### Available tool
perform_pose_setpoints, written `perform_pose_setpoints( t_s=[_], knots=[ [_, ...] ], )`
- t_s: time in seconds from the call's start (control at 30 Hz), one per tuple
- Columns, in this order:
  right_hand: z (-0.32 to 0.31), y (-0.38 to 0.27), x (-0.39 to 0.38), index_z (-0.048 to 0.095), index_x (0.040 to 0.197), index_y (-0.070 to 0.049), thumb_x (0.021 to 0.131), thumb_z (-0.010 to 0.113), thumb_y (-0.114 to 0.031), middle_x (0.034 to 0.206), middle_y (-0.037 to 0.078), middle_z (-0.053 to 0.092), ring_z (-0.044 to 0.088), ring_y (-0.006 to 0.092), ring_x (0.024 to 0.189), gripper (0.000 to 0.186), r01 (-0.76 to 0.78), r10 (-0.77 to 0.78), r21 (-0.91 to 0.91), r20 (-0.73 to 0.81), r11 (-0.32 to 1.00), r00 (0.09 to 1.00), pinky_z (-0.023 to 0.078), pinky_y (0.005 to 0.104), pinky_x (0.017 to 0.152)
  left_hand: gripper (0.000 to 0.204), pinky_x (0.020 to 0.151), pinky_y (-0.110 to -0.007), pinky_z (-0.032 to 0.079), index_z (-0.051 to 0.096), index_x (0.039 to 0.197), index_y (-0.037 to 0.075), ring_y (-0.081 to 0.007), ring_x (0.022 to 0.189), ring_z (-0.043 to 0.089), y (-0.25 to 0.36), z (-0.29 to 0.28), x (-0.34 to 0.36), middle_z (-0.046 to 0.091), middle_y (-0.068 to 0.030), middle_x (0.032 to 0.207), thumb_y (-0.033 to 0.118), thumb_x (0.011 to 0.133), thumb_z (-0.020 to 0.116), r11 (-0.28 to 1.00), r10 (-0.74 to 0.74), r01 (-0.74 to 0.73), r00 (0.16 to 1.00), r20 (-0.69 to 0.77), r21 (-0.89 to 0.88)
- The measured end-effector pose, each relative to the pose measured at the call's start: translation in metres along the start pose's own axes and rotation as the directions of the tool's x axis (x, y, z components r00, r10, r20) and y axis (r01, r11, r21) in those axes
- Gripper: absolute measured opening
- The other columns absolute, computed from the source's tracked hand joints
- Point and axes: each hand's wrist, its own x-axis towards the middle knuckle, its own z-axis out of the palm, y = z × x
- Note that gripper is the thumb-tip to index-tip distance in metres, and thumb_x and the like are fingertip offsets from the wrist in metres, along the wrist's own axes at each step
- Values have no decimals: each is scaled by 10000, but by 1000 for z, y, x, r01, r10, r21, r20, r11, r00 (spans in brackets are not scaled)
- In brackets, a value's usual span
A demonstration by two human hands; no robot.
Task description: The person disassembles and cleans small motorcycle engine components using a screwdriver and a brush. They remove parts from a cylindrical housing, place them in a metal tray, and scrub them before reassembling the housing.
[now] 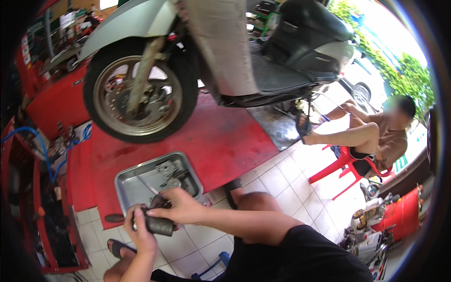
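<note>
I count two hands, my left hand point(141, 233) and right hand point(183, 207), at one dark cylinder point(159, 226); one metal tray point(131, 190) at twelve o'clock holds at least two round metal parts point(167, 168). Beyond are one scooter point(225, 51) at one o'clock, one white car point(362, 75) at two, one seated person point(392, 144) and one red chair point(346, 162) between two and three.

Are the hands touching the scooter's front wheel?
No, the left hand and right hand are on a dark cylindrical part, apart from the front wheel.
</note>
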Motion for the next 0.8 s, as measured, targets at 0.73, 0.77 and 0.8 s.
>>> perform_pose_setpoints(
  t_s=[0.73,0.77,0.8],
  knots=[
    [13,0,-6,586,855,59,959,697,-290,707,197,568,568,346,640,381,204,-215,-173,-47,964,975,460,416,620,251,930,-324,432,598,992,-12,-176,981,571,6,-6,6,618,-90,1004,233,1023,549,995,77,-82,992,102,52],
    [13,0,-6,585,855,59,960,697,-293,700,194,564,560,340,629,384,212,-221,-148,-43,966,974,456,412,612,253,931,-324,432,599,993,-12,-175,982,572,7,-7,6,618,-90,1003,234,1023,549,995,77,-83,992,103,58],
    [13,-2,-6,584,856,59,961,698,-295,693,191,560,551,333,618,387,219,-225,-124,-38,968,974,453,408,604,254,932,-323,432,599,993,-12,-175,984,574,7,-8,5,619,-90,1003,235,1024,550,995,76,-82,992,102,63]
  ],
)
